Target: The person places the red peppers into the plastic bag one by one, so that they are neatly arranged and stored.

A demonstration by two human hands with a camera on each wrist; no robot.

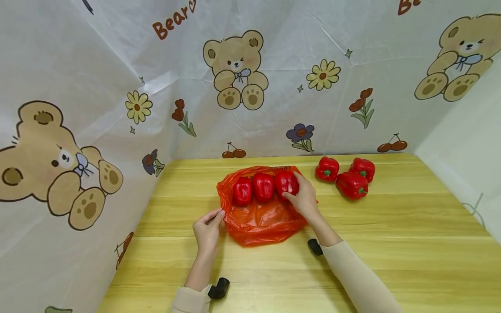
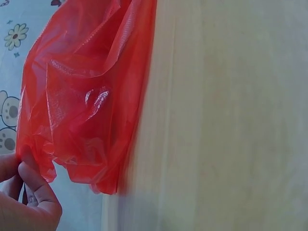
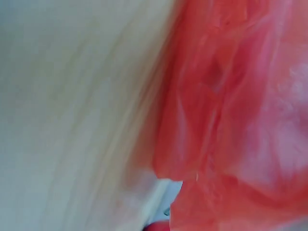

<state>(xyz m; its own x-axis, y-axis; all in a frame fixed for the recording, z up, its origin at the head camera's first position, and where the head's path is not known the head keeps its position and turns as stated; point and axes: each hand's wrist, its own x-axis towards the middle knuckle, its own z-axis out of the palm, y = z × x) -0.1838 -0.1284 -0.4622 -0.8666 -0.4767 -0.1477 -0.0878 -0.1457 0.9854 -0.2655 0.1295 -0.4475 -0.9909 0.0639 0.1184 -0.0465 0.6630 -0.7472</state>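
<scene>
A red plastic bag (image 1: 254,219) lies spread on the table, its mouth facing up. Inside, side by side, are a left bell pepper (image 1: 242,191), a middle bell pepper (image 1: 263,187) and a right bell pepper (image 1: 286,181), all red. My right hand (image 1: 305,196) grips the right one, thumb at its near side and fingers at its far side. With thumb and fingertips, my left hand (image 1: 208,228) pinches the bag's left edge; the left wrist view shows this pinch on the bag (image 2: 91,110) up close. The right wrist view shows only blurred bag (image 3: 231,120) and table, no hand.
Three more red bell peppers (image 1: 352,185) sit together on the wooden table (image 1: 411,226), right of the bag. A bear-print cloth (image 1: 274,126) hangs behind and to the left. A thin cable (image 1: 475,208) shows at the right edge.
</scene>
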